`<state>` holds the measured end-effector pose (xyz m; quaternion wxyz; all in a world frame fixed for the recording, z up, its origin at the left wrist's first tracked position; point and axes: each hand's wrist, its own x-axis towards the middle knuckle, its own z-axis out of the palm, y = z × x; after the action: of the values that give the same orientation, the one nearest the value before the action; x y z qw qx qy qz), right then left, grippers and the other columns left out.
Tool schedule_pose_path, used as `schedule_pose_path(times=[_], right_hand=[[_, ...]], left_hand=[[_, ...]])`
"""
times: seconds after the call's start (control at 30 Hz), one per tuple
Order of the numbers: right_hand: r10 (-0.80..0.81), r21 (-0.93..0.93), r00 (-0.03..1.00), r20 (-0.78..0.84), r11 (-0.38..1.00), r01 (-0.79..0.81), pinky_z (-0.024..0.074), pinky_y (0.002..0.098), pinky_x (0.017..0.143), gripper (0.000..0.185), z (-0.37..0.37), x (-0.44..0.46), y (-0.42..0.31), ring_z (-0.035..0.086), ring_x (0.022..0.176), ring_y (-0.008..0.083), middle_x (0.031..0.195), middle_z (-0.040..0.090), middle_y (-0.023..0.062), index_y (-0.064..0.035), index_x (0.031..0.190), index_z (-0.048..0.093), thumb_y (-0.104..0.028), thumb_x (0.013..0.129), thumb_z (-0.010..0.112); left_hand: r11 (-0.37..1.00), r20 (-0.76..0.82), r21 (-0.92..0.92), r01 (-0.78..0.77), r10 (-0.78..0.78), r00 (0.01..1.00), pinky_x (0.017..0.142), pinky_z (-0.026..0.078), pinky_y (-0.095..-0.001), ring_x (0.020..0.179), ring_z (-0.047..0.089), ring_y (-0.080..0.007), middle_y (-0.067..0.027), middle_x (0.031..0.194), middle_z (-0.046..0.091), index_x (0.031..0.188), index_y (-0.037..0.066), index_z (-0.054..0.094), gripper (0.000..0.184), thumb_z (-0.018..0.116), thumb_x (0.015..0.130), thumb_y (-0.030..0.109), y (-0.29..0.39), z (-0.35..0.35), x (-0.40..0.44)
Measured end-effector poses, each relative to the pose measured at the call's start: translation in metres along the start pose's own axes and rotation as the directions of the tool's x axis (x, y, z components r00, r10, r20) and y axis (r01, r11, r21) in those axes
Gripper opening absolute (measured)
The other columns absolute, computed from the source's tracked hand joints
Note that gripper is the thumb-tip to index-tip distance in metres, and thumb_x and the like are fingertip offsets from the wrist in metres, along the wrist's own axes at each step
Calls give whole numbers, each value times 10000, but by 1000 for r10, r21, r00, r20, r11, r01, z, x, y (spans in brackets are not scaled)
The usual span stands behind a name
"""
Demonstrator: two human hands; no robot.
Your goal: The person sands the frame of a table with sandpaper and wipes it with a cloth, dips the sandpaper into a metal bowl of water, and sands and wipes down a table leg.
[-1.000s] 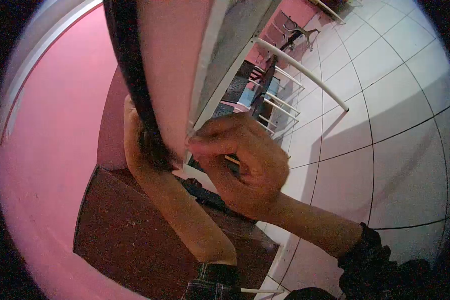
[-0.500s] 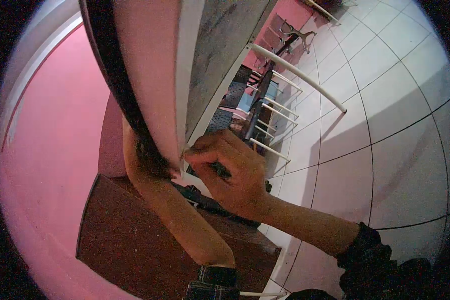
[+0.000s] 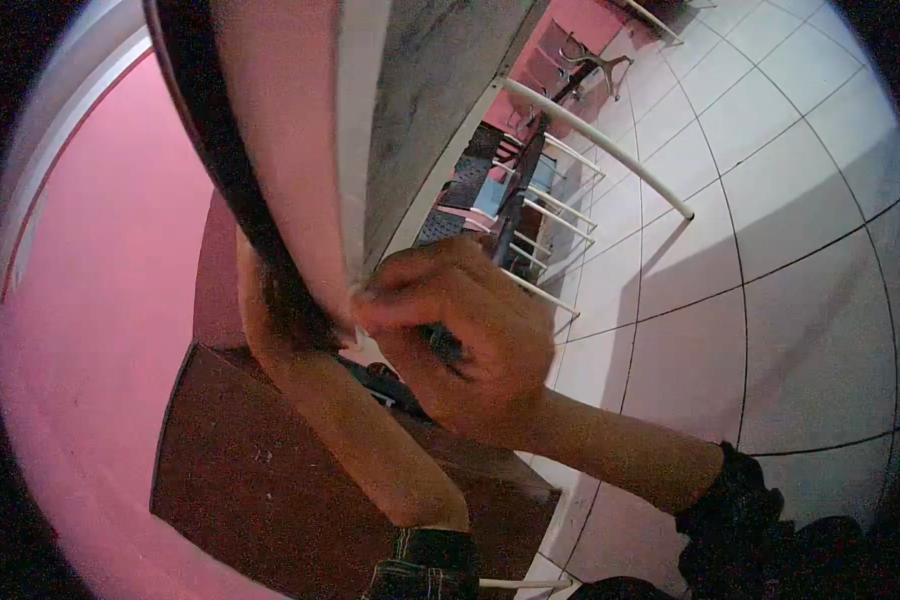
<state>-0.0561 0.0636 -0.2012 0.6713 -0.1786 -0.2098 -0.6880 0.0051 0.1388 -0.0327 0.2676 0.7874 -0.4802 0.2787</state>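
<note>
A pale panel with a black border and a whitish edge runs down from the top. My right hand is closed in a pinch at the lower end of that whitish edge, fingers curled and slightly blurred. What lies between the fingertips, if anything, is too small to make out. My left hand reaches up behind the black border, wrist bent. Most of its fingers are hidden or in shadow, close to the right fingertips. Beside the panel is a grey, streaked surface.
A dark red-brown surface lies below my forearms. The wall on the left is pink. To the right are white floor tiles, a white tubular leg and several chairs with pale legs.
My right hand has shifted slightly up and left, staying pinched at the panel's edge. The panel and my left wrist have moved a little to the left in view.
</note>
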Motion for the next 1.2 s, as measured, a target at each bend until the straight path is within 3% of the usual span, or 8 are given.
schedule_pose_path(times=[0.1, 0.3, 0.5, 0.7, 0.9, 1.0, 1.2], right_hand=[[78, -34, 997, 31, 996, -77, 490, 307, 658, 181, 5, -7, 12, 638, 735, 220, 846, 652, 93, -67, 850, 644, 43, 718, 702], [43, -14, 999, -3, 999, -43, 492, 297, 668, 186, -3, 6, -3, 638, 756, 204, 848, 651, 98, -63, 853, 644, 44, 716, 709], [79, -44, 995, 65, 996, -77, 497, 289, 668, 162, 1, 0, 7, 640, 758, 201, 861, 655, 105, -47, 851, 646, 47, 730, 700], [19, 3, 999, -35, 1000, -19, 497, 297, 663, 142, -4, 10, -3, 634, 748, 196, 862, 654, 104, -45, 853, 649, 32, 744, 698], [117, -2, 993, 22, 993, -117, 497, 283, 649, 118, -5, 5, -1, 630, 733, 202, 851, 651, 109, -40, 848, 642, 19, 760, 695], [-23, 14, 998, -65, 1000, 24, 500, 284, 631, 103, -5, 15, 1, 630, 732, 199, 845, 648, 111, -33, 843, 640, 9, 767, 695], [22, -68, 998, 65, 998, -18, 503, 291, 631, 120, 1, 0, 19, 633, 743, 193, 843, 648, 113, -37, 850, 645, 13, 758, 704]], left_hand=[[1000, 14, -6, -10, 10, 1000, 817, 471, -285, 924, 586, -150, -85, 1008, 589, 1169, 4, 494, 341, 576, 871, 149, 5, 3, 6], [1000, 16, -20, -6, 7, 1000, 820, 470, -285, 927, 586, -149, -84, 1010, 590, 1169, 3, 496, 342, 577, 871, 149, 8, 2, 7], [999, 30, -37, -22, 23, 999, 823, 469, -284, 929, 585, -148, -83, 1012, 590, 1169, 3, 498, 342, 579, 870, 149, 17, 4, 16], [999, 32, -48, -7, 8, 999, 826, 467, -284, 931, 584, -147, -82, 1014, 591, 1169, 3, 500, 343, 580, 870, 149, 19, 1, 14], [998, 34, -65, -22, 24, 999, 829, 466, -283, 933, 584, -147, -81, 1016, 591, 1169, 3, 501, 343, 581, 869, 149, 26, -1, 20], [997, 36, -73, -9, 12, 999, 831, 466, -283, 934, 583, -146, -81, 1017, 591, 1169, 3, 502, 343, 582, 869, 149, 24, -2, 16], [996, 50, -87, -19, 23, 998, 834, 464, -283, 937, 583, -146, -80, 1018, 592, 1169, 2, 504, 344, 583, 868, 149, 28, -1, 23]])
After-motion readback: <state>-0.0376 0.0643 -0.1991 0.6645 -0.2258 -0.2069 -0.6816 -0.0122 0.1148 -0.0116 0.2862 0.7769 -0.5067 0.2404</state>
